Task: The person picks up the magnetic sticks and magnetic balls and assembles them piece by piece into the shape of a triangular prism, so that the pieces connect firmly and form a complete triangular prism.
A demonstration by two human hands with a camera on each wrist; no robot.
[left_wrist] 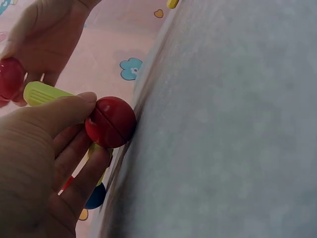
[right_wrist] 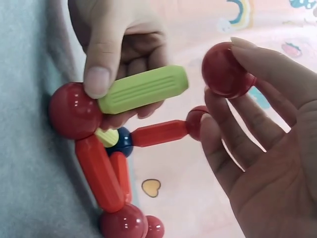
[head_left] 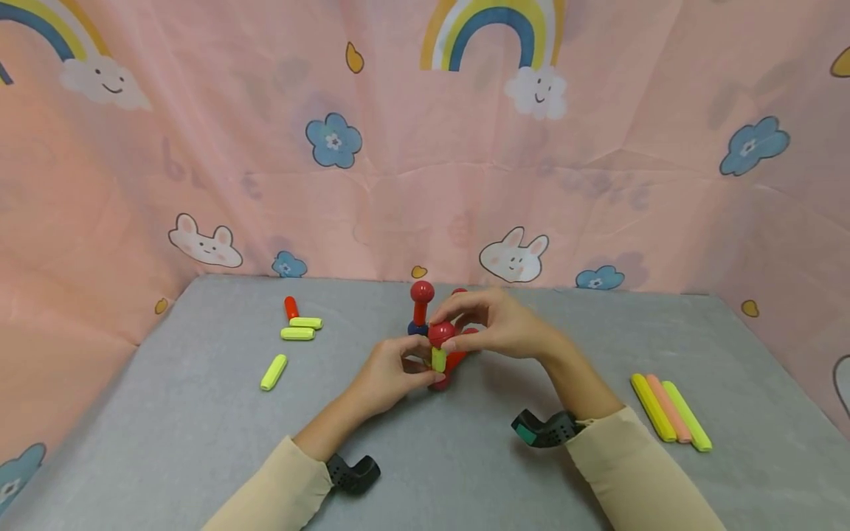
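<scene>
My left hand (head_left: 388, 375) pinches the lower red ball (left_wrist: 111, 122) where an upright yellow-green rod (right_wrist: 143, 90) joins it. My right hand (head_left: 501, 324) holds another red ball (right_wrist: 228, 70) between thumb and fingers; in the right wrist view a gap parts this ball from the rod's free end. Red rods (right_wrist: 99, 173) run from the lower ball and elsewhere in the joined frame, which also has a dark blue ball (right_wrist: 122, 142) and more red balls (right_wrist: 124, 222). Behind the left hand, a red rod stands upright with a red ball (head_left: 421, 291) on top.
On the grey table (head_left: 199, 442), a short red rod (head_left: 291, 307) and several short yellow-green rods (head_left: 273, 372) lie at the left. Three longer rods, yellow (head_left: 653, 408), orange-pink (head_left: 668, 410) and yellow-green (head_left: 687, 417), lie side by side at the right. A pink patterned cloth (head_left: 412, 199) hangs behind.
</scene>
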